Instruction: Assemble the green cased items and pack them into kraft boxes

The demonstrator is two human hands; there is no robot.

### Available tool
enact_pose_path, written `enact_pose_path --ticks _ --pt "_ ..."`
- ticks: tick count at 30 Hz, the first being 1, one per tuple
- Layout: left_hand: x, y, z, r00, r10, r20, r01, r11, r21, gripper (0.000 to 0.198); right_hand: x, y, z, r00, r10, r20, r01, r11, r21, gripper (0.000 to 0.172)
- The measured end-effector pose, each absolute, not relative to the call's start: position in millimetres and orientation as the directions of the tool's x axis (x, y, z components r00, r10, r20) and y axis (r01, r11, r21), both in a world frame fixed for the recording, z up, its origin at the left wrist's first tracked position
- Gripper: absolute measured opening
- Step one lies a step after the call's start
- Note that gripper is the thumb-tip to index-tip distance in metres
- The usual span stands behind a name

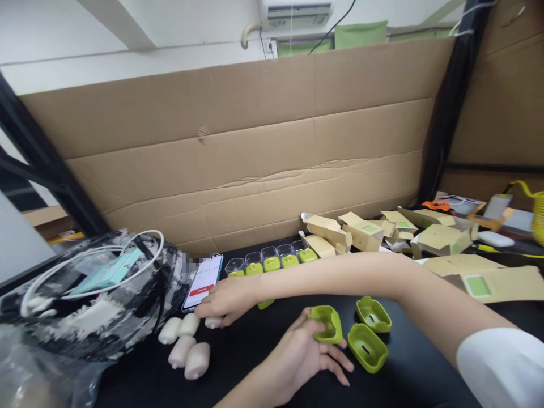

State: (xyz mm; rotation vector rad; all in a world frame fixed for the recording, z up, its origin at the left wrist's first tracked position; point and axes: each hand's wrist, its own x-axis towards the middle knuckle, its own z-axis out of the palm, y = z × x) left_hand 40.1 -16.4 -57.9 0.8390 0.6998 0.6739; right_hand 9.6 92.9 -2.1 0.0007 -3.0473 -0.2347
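My left hand (300,351) grips a hollow green plastic case (338,326), its open side facing up and the thumb inside the rim. Two similar cases, one green case (374,314) and another green case (368,348), lie just right of it. Crossing over to the left, my right hand (232,297) has its fingers closed on a pale barrel-shaped piece (213,322), mostly covered by the fingers. Beside that hand sit several more pale barrel-shaped pieces (198,361). Under my right forearm, a green part (266,304) is partly hidden.
A phone (207,277) lies behind my right hand. Green-topped pieces with clear covers (272,263) stand in a row at the back. Opened cardboard boxes (442,241) crowd the right, a camouflage bag (114,306) with a white cable the left. A cardboard wall (263,153) closes off the back.
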Motion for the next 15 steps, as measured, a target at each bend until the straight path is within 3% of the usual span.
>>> enact_pose_path --ticks 3,5,6,9,12,15 --pt "37 -14 -54 0.573 0.763 -0.3 -0.278 0.525 0.805 0.013 30 87 8 -0.99 0.027 0.142 0.044 0.992 0.119 0.022" --pt "34 -12 -50 0.554 0.774 -0.306 -0.3 0.528 0.794 0.015 55 78 18 -0.96 0.105 0.261 0.124 0.991 0.057 0.028" --pt "33 -11 -48 0.554 0.776 -0.302 -0.32 0.533 0.783 0.017 71 71 23 -0.925 0.164 0.342 0.174 0.985 -0.002 0.031" --pt "34 -7 -43 0.568 0.78 -0.264 -0.403 0.543 0.737 0.02 126 45 30 -0.697 0.405 0.592 0.227 0.908 -0.353 0.031" --pt "36 -5 -39 0.591 0.78 -0.208 -0.471 0.542 0.696 0.023 174 19 24 -0.538 0.605 0.587 0.206 0.77 -0.604 0.033" --pt "37 -7 -38 0.607 0.78 -0.153 -0.548 0.551 0.629 0.02 202 3 8 -0.469 0.704 0.533 0.241 0.682 -0.69 0.033"
